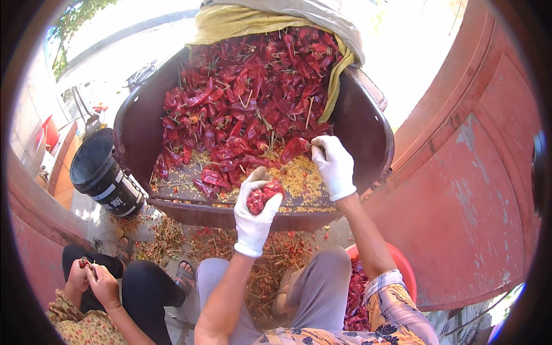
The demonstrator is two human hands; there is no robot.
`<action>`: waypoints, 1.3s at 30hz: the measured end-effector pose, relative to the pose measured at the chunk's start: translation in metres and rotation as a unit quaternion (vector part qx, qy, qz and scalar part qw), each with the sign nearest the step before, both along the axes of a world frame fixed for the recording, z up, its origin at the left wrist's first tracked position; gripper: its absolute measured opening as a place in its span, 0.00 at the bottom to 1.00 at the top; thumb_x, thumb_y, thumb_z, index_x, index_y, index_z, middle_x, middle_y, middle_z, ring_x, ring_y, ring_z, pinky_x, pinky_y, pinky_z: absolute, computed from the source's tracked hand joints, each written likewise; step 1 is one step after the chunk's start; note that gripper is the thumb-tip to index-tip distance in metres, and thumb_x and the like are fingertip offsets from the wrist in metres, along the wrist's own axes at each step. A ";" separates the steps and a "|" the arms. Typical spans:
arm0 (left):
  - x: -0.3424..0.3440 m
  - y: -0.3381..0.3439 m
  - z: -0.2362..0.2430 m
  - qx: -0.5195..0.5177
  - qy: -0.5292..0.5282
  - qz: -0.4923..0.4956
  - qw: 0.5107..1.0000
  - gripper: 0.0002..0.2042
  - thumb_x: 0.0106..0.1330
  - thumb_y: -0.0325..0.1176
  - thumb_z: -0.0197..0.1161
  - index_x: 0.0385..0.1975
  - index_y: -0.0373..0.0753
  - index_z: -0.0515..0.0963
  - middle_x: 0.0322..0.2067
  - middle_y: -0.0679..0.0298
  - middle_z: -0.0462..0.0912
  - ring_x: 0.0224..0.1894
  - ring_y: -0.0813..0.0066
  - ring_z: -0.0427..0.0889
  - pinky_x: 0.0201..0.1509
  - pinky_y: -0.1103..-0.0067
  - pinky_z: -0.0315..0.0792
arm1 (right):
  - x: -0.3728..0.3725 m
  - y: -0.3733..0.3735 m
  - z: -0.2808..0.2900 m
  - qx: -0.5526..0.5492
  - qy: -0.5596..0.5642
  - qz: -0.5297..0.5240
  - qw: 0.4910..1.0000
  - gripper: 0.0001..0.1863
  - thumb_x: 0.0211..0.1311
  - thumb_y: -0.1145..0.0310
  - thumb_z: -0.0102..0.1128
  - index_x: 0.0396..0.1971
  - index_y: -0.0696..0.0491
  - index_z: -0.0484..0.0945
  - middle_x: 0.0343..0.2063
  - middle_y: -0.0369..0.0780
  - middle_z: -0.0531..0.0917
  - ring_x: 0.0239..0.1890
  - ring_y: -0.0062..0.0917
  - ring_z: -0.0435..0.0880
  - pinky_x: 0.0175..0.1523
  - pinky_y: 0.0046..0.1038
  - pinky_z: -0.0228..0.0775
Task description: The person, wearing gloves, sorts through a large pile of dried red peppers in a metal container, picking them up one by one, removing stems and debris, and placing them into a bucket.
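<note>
My left hand (255,215), in a white glove, is closed around several crumpled dried red chili peppers (264,196) over the near edge of the cart bed. To its right, my right hand (333,167), gloved in white too, pinches the stem end of one dried chili pepper (295,149). That pepper hangs over the seeds, in front of the heap. A large heap of dried red chilies (247,98) with stems fills the dark metal cart bed (138,123). Loose yellow seeds (305,177) are scattered along its near floor.
A yellow and grey sack (247,23) lies over the heap's far side. At left stands a black bucket (98,167). A red tub (397,259) of chilies sits by my right leg. Stems litter the ground (276,253). A co-worker's hands (95,282) hold a chili at lower left.
</note>
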State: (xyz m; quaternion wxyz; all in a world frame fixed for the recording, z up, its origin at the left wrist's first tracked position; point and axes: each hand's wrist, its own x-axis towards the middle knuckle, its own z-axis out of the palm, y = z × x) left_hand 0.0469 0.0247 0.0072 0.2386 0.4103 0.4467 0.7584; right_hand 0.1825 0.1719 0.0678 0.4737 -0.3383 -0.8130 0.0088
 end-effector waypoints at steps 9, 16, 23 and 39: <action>0.010 0.004 0.007 -0.013 0.158 0.031 0.987 0.16 0.50 0.24 0.71 0.39 0.37 0.77 0.65 0.49 0.65 0.63 0.58 0.69 0.63 0.70 0.66 | 0.006 -0.058 0.012 -0.169 -0.017 0.143 0.975 0.08 0.57 0.76 0.61 0.38 0.54 0.79 0.32 0.40 0.82 0.32 0.25 0.84 0.37 0.24 0.75; 0.007 0.002 0.013 -0.023 -0.046 -0.080 0.995 0.23 0.56 0.26 0.69 0.51 0.35 0.70 0.55 0.54 0.73 0.55 0.70 0.75 0.57 0.75 0.72 | 0.004 -0.066 0.000 -0.399 0.171 0.199 0.879 0.06 0.61 0.75 0.62 0.38 0.56 0.79 0.28 0.32 0.80 0.27 0.08 0.73 0.32 0.16 0.69; 0.004 -0.003 0.017 -0.087 -0.237 -0.244 0.936 0.15 0.61 0.31 0.67 0.46 0.35 0.76 0.33 0.66 0.83 0.29 0.82 0.80 0.35 0.83 0.75 | 0.005 -0.075 0.004 -0.117 0.049 0.198 0.972 0.07 0.59 0.77 0.64 0.38 0.55 0.80 0.28 0.32 0.82 0.30 0.09 0.78 0.34 0.17 0.71; 0.003 -0.017 0.008 -0.080 -0.306 -0.383 0.868 0.18 0.59 0.31 0.62 0.49 0.34 0.74 0.41 0.61 0.81 0.42 0.72 0.81 0.48 0.75 0.75 | 0.011 -0.078 0.012 -0.723 0.309 0.357 0.505 0.10 0.71 0.68 0.50 0.46 0.55 0.72 0.27 0.30 0.77 0.10 0.05 0.57 0.14 0.10 0.47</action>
